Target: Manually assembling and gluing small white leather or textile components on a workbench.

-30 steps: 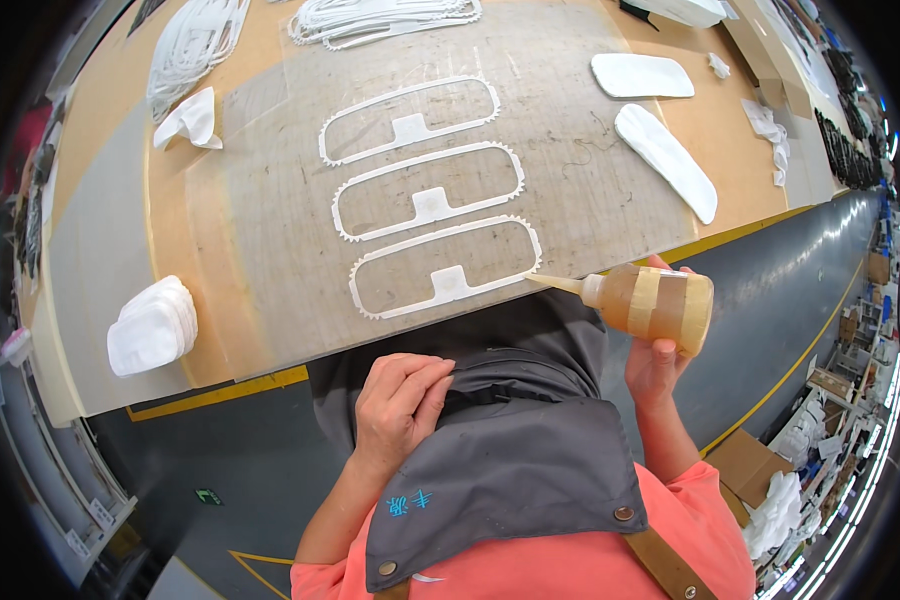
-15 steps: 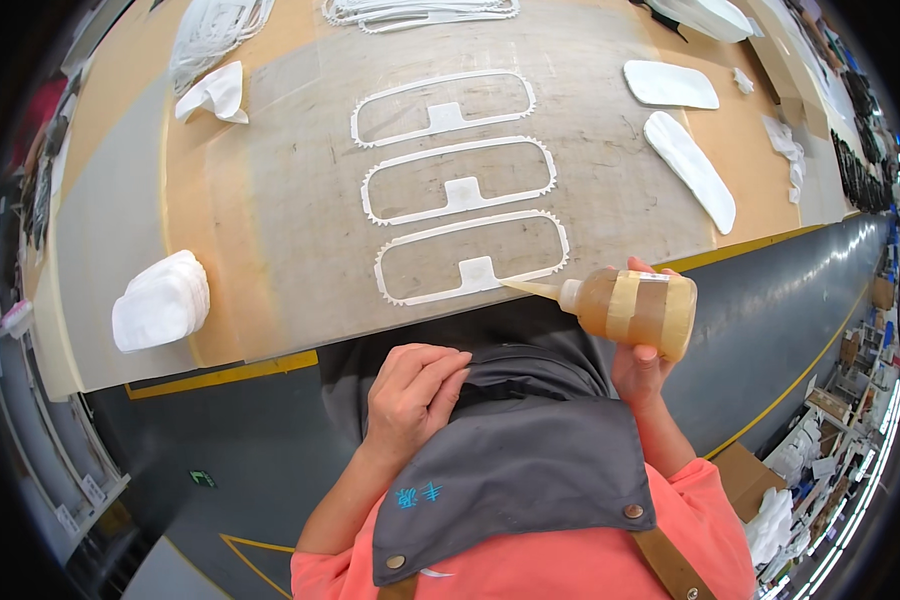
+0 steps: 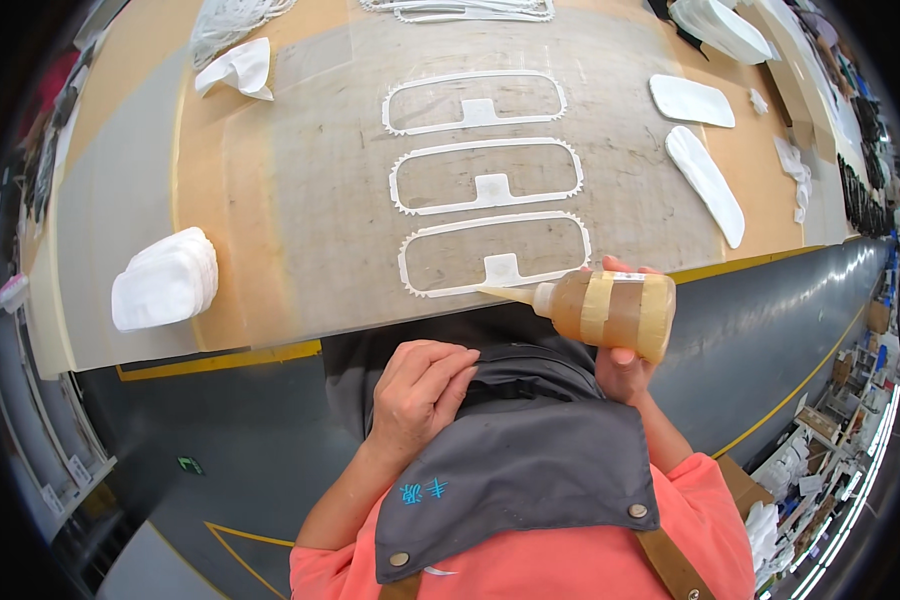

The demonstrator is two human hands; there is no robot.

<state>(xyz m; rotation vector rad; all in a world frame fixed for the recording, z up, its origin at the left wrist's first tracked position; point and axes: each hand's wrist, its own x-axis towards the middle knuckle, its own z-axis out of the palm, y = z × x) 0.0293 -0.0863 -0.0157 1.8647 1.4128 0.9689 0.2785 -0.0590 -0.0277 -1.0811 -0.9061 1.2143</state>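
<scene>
My right hand (image 3: pixel 625 370) is closed round a squeeze bottle (image 3: pixel 625 312) of amber liquid with yellowish tape bands. The bottle lies tipped sideways, its tapered nozzle (image 3: pixel 510 294) pointing left. The nozzle tip is at the lower rail of the nearest white oblong frame (image 3: pixel 440 290), left of its square tab; I cannot tell whether it touches. Beyond lie a middle frame (image 3: pixel 492 188) and a far frame (image 3: pixel 478 112), both with small teeth at their ends. My left hand (image 3: pixel 415 390) rests before the apron, fingers drawn together with nothing visible in them.
White pads are stacked (image 3: pixel 165 280) at the table's left. More white frames (image 3: pixel 460 8) are piled at the far edge. Two single pads, an oval (image 3: pixel 692 101) and a long one (image 3: pixel 705 185), lie at the right. A crumpled white piece (image 3: pixel 238 70) sits far left.
The nozzle tip has moved left along the nearest frame's lower rail, from right of the tab to left of it. The whole view has shifted slightly; my left hand keeps its pose.
</scene>
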